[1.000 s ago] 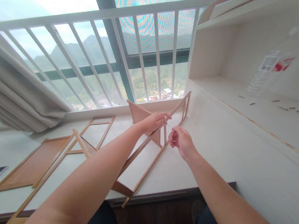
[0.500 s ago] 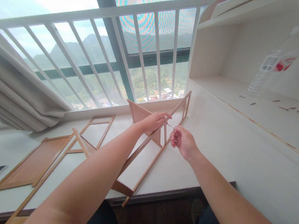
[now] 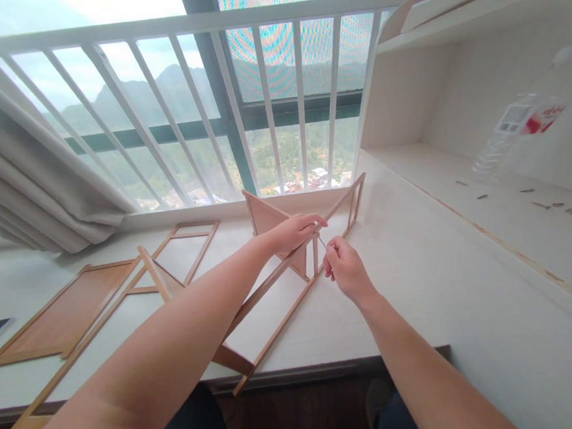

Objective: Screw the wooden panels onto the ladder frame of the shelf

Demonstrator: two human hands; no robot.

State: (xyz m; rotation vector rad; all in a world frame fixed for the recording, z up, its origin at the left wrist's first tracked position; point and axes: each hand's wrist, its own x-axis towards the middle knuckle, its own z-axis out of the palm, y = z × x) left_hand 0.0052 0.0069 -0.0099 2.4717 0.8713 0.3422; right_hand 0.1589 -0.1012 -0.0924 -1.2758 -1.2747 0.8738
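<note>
Right hand (image 3: 346, 268) closed on metal rod (image 3: 322, 241), left hand (image 3: 296, 231) (grip unclear) atop edge of wooden frame (image 3: 263, 292), tabletop (image 3: 333, 325) rightward

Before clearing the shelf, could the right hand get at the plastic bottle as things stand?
Likely yes: nothing visible blocks the plastic bottle on its open shelf, though the right hand grips a thin metal tool.

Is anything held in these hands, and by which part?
Right hand: thin silvery metal rod, by its near end. Left hand: over a slim brown wooden rail, grip unclear.
</note>
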